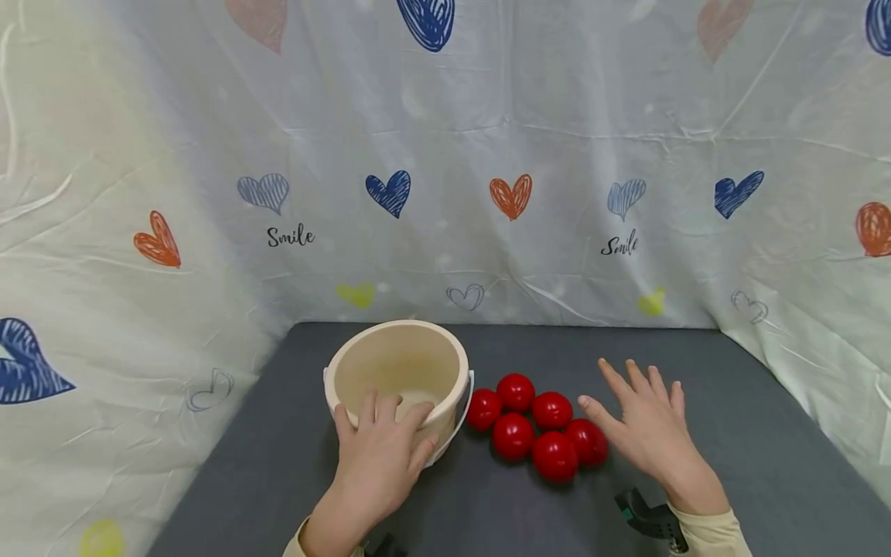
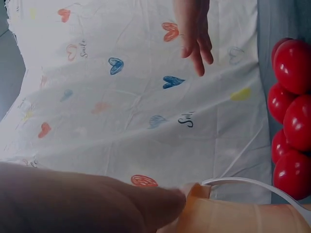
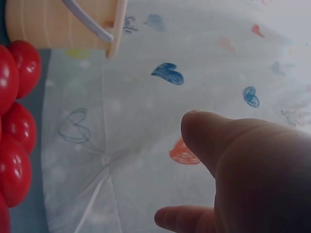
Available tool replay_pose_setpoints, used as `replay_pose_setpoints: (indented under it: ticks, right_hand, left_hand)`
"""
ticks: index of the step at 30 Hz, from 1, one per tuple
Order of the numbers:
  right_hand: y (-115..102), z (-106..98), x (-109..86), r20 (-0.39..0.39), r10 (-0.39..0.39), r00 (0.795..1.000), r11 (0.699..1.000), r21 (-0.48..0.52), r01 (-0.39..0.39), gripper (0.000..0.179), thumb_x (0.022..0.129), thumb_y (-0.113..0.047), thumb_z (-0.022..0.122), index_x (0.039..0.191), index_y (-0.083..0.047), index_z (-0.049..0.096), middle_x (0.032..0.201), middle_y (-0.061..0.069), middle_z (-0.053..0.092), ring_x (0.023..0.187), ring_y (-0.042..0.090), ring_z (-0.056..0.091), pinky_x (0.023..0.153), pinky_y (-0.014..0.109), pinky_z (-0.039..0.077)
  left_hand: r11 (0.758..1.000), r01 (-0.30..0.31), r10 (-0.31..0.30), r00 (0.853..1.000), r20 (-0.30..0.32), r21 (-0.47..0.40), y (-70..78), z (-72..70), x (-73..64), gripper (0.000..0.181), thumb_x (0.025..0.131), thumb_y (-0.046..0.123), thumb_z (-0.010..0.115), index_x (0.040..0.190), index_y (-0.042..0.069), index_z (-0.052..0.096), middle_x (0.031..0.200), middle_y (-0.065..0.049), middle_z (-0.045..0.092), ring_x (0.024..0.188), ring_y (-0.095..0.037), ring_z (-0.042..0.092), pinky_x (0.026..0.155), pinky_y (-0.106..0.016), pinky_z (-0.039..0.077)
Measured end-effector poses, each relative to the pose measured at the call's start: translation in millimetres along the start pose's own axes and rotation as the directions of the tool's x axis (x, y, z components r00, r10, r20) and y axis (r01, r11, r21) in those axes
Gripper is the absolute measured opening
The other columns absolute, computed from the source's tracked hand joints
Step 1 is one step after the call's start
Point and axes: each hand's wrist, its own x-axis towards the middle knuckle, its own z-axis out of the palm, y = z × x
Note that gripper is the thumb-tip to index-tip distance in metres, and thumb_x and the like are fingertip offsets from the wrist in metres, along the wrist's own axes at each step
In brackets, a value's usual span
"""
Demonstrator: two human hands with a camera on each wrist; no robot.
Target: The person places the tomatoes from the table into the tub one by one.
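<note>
A cream bucket (image 1: 445, 422) with a white handle stands upright on the dark table. My left hand (image 1: 379, 456) grips its near rim, fingers hooked over into it and the thumb on the outside. In the left wrist view the thumb (image 2: 167, 201) presses close to the orange-lit rim. Several glossy red balls (image 1: 513, 437) lie clustered just right of the bucket. Over the table to the right of them, my right hand (image 1: 647, 425) hovers with its fingers spread and nothing in it. The balls (image 3: 14, 170) also line the left edge of the right wrist view.
A dark grey tabletop (image 1: 759, 464) lies under everything. Behind and to the sides hangs a white cloth (image 1: 445, 240) printed with hearts. The bucket's thin handle (image 1: 465, 410) hangs down its right side, close to the leftmost ball.
</note>
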Motion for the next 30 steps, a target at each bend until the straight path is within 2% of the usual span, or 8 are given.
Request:
replay_pose_setpoints:
  ticks: [6,12,20,23,26,30]
  right_hand:
    - [-2,3,-0.2,0.02,-0.005,1.0,1.0,0.008,0.005,0.078,0.099,-0.063,0.049,0.155,-0.009,0.042,0.157,0.038,0.033,0.144,0.067,0.019,0.11,0.082,0.004]
    - [-3,3,-0.6,0.042,-0.002,0.999,1.0,0.023,0.001,0.08,0.099,-0.065,0.047,0.156,-0.009,0.04,0.158,0.038,0.032,0.145,0.067,0.017,0.111,0.082,0.001]
    - [0,4,4.4,0.043,-0.006,0.999,1.0,0.03,0.005,0.078,0.101,-0.063,0.046,0.157,-0.008,0.039,0.158,0.038,0.032,0.145,0.066,0.018,0.11,0.083,0.003]
    - [3,7,8.5,0.071,-0.013,0.997,0.998,0.066,0.008,0.077,0.102,-0.06,0.046,0.157,-0.007,0.037,0.158,0.038,0.031,0.145,0.066,0.019,0.11,0.083,0.008]
    - [10,13,13.8,0.129,-0.033,0.991,0.988,0.151,0.013,0.075,0.103,-0.054,0.049,0.158,-0.005,0.035,0.159,0.036,0.031,0.146,0.063,0.021,0.112,0.081,0.017]
    - [22,23,21.9,0.237,-0.052,0.97,0.969,0.245,-0.008,0.073,0.102,-0.046,0.056,0.157,-0.003,0.035,0.159,0.029,0.037,0.147,0.054,0.031,0.113,0.071,0.032]
  left_hand:
    - [0.999,0.002,-0.001,1.0,-0.024,0.05,1.5,4.4,-1.0,0.027,0.092,0.023,0.072,0.118,0.027,0.067,0.089,-0.008,0.06,0.096,-0.035,0.058,0.099,-0.08,0.025]
    - [0.997,-0.013,0.018,0.997,-0.073,0.074,2.4,7.0,-0.4,0.028,0.089,0.019,0.074,0.115,0.027,0.067,0.083,-0.008,0.059,0.089,-0.035,0.058,0.098,-0.081,0.026]
    - [0.996,-0.026,0.037,0.991,-0.126,0.083,2.3,8.3,-0.1,0.027,0.089,0.018,0.074,0.113,0.026,0.067,0.081,-0.009,0.059,0.085,-0.034,0.057,0.095,-0.077,0.028]
    - [0.996,-0.026,0.037,0.99,-0.134,0.082,2.6,7.9,0.0,0.027,0.088,0.017,0.074,0.113,0.025,0.067,0.081,-0.01,0.058,0.084,-0.034,0.057,0.095,-0.076,0.028]
    - [0.996,-0.027,0.038,0.989,-0.139,0.083,2.7,7.9,0.1,0.028,0.088,0.016,0.074,0.113,0.025,0.067,0.08,-0.01,0.058,0.083,-0.034,0.057,0.094,-0.076,0.029]
    - [0.996,-0.028,0.04,0.99,-0.139,0.083,3.2,8.5,0.6,0.026,0.088,0.016,0.074,0.112,0.025,0.067,0.08,-0.01,0.058,0.082,-0.034,0.056,0.093,-0.075,0.029]
